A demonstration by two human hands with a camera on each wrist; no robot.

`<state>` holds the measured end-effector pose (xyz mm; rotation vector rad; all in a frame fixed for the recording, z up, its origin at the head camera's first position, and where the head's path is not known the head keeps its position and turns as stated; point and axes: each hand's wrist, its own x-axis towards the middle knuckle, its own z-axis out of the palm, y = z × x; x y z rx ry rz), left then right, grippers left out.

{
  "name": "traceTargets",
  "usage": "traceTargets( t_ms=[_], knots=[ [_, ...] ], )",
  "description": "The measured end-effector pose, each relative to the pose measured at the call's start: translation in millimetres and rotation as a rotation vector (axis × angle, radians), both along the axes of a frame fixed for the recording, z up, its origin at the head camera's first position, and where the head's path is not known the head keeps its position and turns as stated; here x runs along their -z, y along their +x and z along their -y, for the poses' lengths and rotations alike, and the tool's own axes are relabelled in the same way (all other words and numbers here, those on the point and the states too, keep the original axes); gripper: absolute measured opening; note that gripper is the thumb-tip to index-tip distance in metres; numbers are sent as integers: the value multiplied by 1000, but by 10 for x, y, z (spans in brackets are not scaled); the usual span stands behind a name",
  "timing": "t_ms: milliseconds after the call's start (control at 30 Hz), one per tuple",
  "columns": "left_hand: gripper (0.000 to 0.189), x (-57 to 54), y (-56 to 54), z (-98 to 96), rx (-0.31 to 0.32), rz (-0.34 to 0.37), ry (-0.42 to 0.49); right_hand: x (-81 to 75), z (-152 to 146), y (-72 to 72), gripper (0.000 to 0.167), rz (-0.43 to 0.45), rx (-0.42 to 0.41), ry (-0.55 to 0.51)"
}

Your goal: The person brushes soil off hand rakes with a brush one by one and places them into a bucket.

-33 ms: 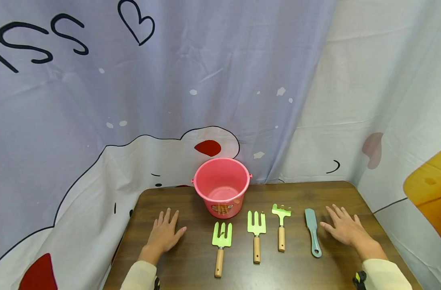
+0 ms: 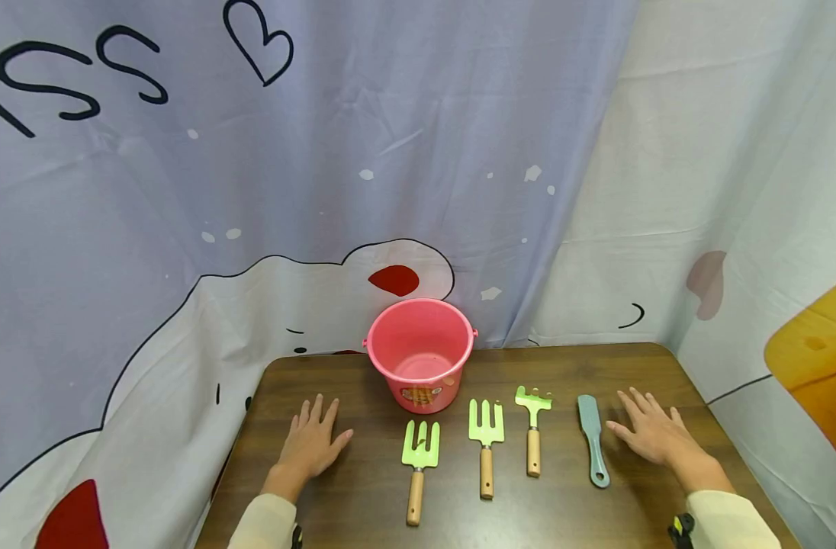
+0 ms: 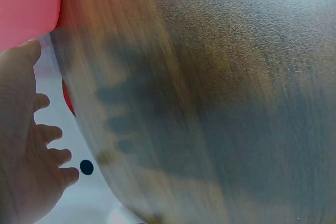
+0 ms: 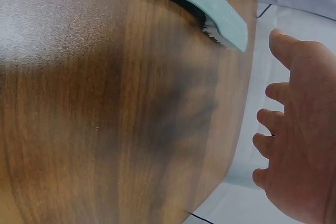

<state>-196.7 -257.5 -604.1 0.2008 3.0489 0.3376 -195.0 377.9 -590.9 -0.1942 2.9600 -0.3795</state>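
My left hand (image 2: 310,444) hovers over the left side of the table with its fingers spread and holds nothing. On the right, my right hand (image 2: 654,433) is held the same way, nearest to a teal brush (image 2: 591,435). White bristles under the brush head (image 4: 231,27) show in the right wrist view. Between the hands lie a green hand fork (image 2: 421,450) with a wooden handle, a second hand fork (image 2: 487,435), and a small green rake (image 2: 533,408). Behind them a pink bucket (image 2: 428,393) stands upright with nothing visible inside.
The brown wooden table (image 2: 363,488) has rounded far corners. Printed curtains (image 2: 500,191) hang right behind it and along both sides. In the left wrist view the bucket's pink wall (image 3: 31,14) is close to my left thumb.
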Motion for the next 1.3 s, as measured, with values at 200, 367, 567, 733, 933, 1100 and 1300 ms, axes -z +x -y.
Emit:
traceTargets(
  t_ms=[200, 367, 567, 733, 933, 1100, 1300],
  knots=[
    [71, 12, 36, 2, 1, -1, -3, 15, 12, 35, 83, -1, -1, -17],
    [71, 27, 52, -12, 8, -4, -4, 37, 16, 60, 81, -5, 3, -33],
    [70, 41, 61, -42, 16, -18, 1, 75, 19, 83, 81, -7, 6, -37],
    [70, 40, 80, -65, 16, -13, 3, 102, 47, 105, 82, -11, 3, -40],
    [72, 42, 98, -107, 21, 0, 19, 53, 123, 142, 81, -16, 0, -73],
    [72, 80, 99, -146, 40, -11, 2, 27, 204, 177, 81, -12, 1, -79],
    [71, 112, 121, -211, 58, -16, -7, 50, 267, 205, 81, -10, 3, -86]
  ],
)
